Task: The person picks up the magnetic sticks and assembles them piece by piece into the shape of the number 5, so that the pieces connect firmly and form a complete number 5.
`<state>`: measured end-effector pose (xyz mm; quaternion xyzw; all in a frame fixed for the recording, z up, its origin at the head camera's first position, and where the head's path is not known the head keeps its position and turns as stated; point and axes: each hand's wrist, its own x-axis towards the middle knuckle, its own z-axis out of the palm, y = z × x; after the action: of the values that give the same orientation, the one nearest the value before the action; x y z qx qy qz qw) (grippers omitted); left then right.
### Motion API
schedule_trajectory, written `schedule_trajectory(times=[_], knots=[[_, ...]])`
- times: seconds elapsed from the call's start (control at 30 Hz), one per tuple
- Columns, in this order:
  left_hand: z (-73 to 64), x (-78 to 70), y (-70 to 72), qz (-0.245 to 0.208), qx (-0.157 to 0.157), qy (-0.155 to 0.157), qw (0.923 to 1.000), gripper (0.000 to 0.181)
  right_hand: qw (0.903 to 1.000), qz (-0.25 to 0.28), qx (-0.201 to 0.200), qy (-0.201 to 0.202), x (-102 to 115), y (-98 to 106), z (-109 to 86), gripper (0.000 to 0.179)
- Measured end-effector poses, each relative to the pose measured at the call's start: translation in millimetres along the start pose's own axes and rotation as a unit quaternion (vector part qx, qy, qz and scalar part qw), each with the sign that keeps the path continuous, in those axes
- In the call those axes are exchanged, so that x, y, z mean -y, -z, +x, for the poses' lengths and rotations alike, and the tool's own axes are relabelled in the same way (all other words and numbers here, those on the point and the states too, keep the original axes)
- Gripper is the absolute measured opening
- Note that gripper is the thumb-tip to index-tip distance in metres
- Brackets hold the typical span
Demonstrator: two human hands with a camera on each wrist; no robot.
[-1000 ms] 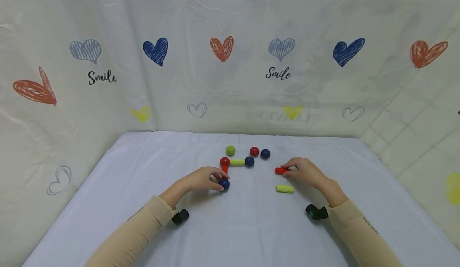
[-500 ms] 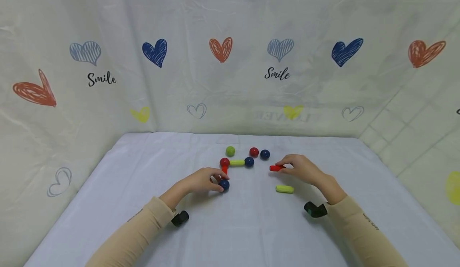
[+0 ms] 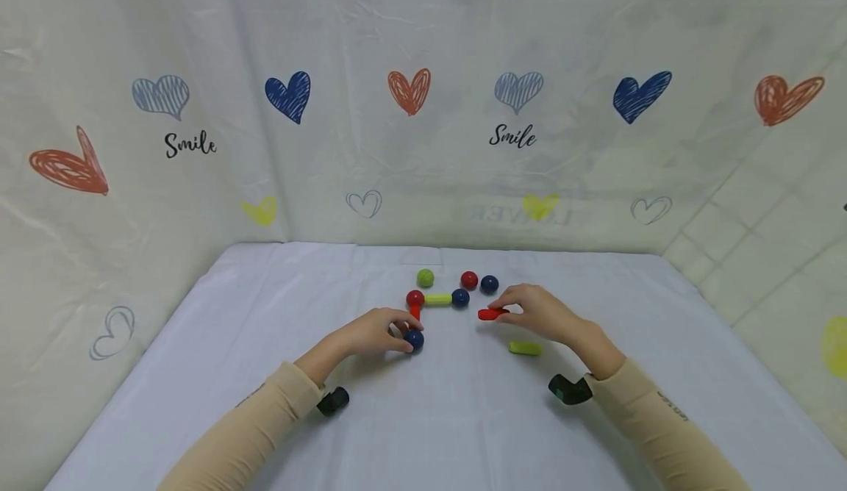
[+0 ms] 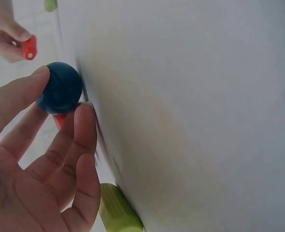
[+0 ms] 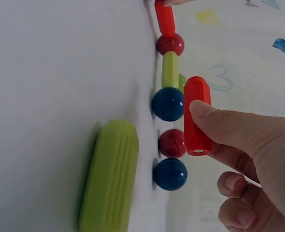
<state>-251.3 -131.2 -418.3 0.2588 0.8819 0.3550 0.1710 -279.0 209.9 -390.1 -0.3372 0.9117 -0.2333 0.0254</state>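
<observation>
With thumb and fingertips my left hand (image 3: 379,331) holds a blue ball (image 4: 60,88) on the tabletop. From that ball a red rod (image 3: 415,313) runs back to a red ball (image 3: 415,298), where a yellow-green rod (image 3: 437,300) leads right to a second blue ball (image 3: 460,298). Between thumb and fingers my right hand (image 3: 542,313) pinches a loose red rod (image 5: 196,96); a hole shows in its near end. This rod points left, a short way in front and to the right of the second blue ball.
A loose yellow-green rod (image 3: 525,348) lies in front of my right hand. Behind the joined pieces sit a green ball (image 3: 426,278), a red ball (image 3: 469,280) and another blue ball (image 3: 490,284). White cloth (image 3: 450,432) covers the table, and a heart-printed sheet (image 3: 437,153) hangs behind.
My right hand has carried its red rod leftward, nearer to the joined rods and balls. The left hand stays in place on its blue ball.
</observation>
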Motion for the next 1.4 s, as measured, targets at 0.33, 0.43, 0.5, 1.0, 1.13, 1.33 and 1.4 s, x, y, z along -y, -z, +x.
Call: schedule_trajectory(times=[0.33,0.43,0.5,1.0,1.13,1.33,1.4], knots=[[0.5,-0.8,0.0,0.001,0.002,0.003,1.0,0.035,0.9998,-0.004,0.019,0.009,15,-14,6.9,0.023],[0.5,-1.6,0.1,0.001,0.002,0.004,1.0,0.034,0.9998,-0.003,0.018,0.009,19,-18,8.4,0.024],[0.6,-1.8,0.1,0.003,0.002,0.005,1.0,0.034,0.9997,-0.007,0.018,0.013,21,-21,9.8,0.023],[1.7,-1.7,-0.3,0.011,0.0,0.0,0.9999,0.033,0.997,-0.044,0.046,0.043,41,-37,23.5,0.023],[1.9,-1.8,0.3,0.009,0.002,-0.003,1.0,0.034,0.9952,-0.058,0.05,0.062,45,-42,26.8,0.024],[1.6,-1.2,0.0,0.008,0.002,0.001,1.0,0.034,0.9955,-0.047,0.054,0.062,49,-48,30.9,0.024],[1.5,-1.1,-0.2,0.008,0.001,0.002,1.0,0.034,0.9955,-0.044,0.055,0.063,50,-49,31.7,0.023]])
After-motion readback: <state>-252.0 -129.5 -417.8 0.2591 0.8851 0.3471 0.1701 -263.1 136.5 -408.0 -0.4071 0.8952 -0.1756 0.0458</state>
